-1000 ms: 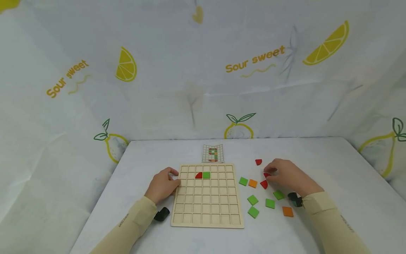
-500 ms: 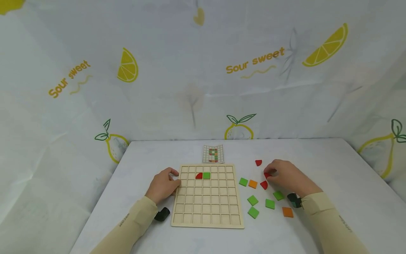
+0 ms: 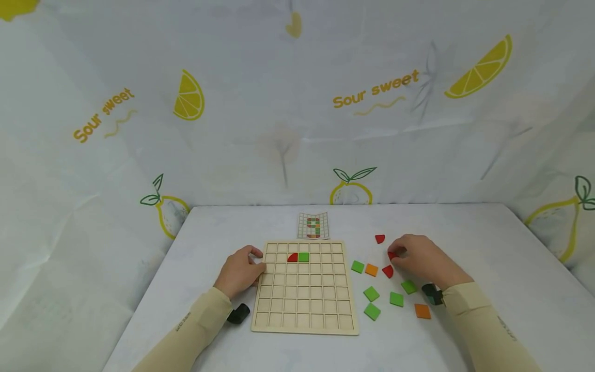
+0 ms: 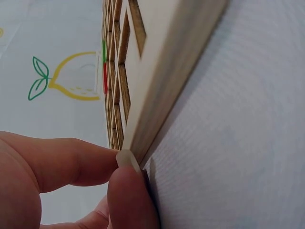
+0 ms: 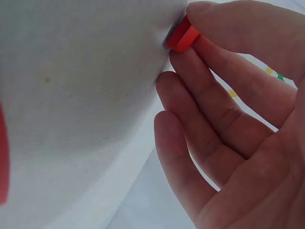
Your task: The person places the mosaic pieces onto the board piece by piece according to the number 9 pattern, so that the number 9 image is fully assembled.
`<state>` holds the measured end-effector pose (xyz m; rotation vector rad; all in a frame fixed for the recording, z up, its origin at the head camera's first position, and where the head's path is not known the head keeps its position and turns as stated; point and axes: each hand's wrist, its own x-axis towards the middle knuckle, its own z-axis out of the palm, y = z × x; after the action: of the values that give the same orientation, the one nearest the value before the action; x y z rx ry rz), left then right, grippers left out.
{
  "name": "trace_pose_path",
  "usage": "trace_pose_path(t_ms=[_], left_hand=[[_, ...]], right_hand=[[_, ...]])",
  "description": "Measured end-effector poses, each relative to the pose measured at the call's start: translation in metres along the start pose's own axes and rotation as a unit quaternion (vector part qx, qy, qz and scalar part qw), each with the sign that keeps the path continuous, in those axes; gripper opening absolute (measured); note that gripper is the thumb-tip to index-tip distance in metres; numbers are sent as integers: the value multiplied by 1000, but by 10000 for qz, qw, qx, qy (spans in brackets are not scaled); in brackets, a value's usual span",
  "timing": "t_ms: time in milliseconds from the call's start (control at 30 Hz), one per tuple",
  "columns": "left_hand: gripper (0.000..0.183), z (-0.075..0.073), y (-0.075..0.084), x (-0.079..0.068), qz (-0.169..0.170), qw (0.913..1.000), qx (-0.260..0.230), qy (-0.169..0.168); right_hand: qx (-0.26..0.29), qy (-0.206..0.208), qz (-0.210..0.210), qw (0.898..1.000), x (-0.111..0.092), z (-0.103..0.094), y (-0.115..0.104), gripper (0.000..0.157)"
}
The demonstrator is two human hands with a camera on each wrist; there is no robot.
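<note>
Hands at work on either side: my right hand (image 3: 420, 257) pinches a rounded red piece (image 5: 185, 36) between thumb and fingertips, low over the bench (image 3: 225, 227), whether touching it I cannot tell. My left hand (image 3: 237, 271), thumb and finger bent nearly together, grips the left edge of the grid board (image 3: 302, 299). The pinched piece is right of the board, between 2 loose red pieces (image 3: 388, 271). Nearer me lie 5 green squares (image 3: 396, 299) and 2 orange squares (image 3: 422, 311), flat and scattered. On the board, 2 cells are filled, side by side in the 2nd row from the far edge: 1 red tile (image 3: 293, 257), 1 green tile (image 3: 303, 257). Just beyond rests a pattern card (image 3: 313, 226), too small to read cell by cell; lemon-print cloth (image 3: 251, 77) hangs behind. I judge the step in hand to be picking up the 3rd tile; the next move seems to call for a clean lift leftward, the curved side turned to suit its cell, the board held steady.
</note>
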<state>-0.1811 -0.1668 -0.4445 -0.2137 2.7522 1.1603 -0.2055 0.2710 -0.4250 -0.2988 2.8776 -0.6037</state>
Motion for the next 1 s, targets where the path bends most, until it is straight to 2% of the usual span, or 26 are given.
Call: trace_pose_path(t_ms=[667, 867, 1000], left_hand=[[28, -1, 0, -2, 36, 10000, 18, 1], [29, -1, -2, -6, -37, 10000, -26, 5], [29, -1, 0, -5, 105, 9999, -58, 6]], right_hand=[[-49, 15, -40, 10000, 1, -2, -4, 25], [151, -116, 10, 9998, 2, 1, -9, 25], [136, -153, 54, 9998, 3, -1, -14, 27]])
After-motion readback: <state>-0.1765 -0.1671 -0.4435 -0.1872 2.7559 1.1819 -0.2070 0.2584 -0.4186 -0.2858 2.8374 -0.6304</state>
